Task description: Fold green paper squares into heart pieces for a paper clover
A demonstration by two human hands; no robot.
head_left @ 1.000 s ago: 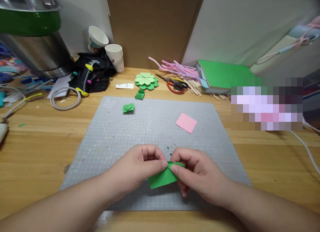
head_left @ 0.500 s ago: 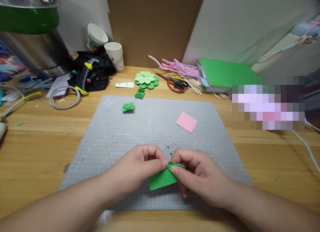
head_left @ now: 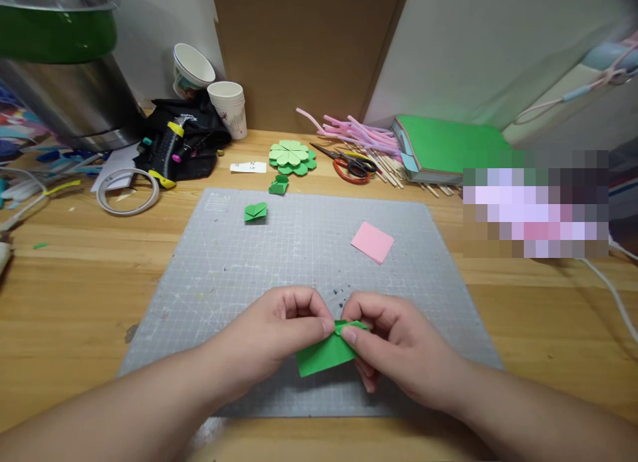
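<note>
A partly folded sheet of green paper point(head_left: 323, 357) is held between my two hands above the near part of the grey cutting mat point(head_left: 279, 262). My left hand point(head_left: 294, 322) pinches its upper edge between thumb and forefinger. On the other side, my right hand point(head_left: 386, 342) grips a narrow folded flap, thumb on top; its fingers behind the paper are partly hidden. Farther up the mat lie a square stack of pink paper point(head_left: 373, 242) and a small folded green paper piece point(head_left: 256, 213). Another folded green piece point(head_left: 278, 185) rests at the mat's far edge.
Behind the mat are green paper flowers point(head_left: 289, 155), scissors point(head_left: 353, 164), pink stems point(head_left: 356, 133) and a green book point(head_left: 453, 146). On the left stand a tape roll point(head_left: 101, 195), a black-and-yellow tool point(head_left: 168, 153), paper cups point(head_left: 229, 110) and a steel pot point(head_left: 90, 96).
Almost nothing differs. My right thumb has shifted very slightly on the folded flap, and both hands keep their pinch on the green paper.
</note>
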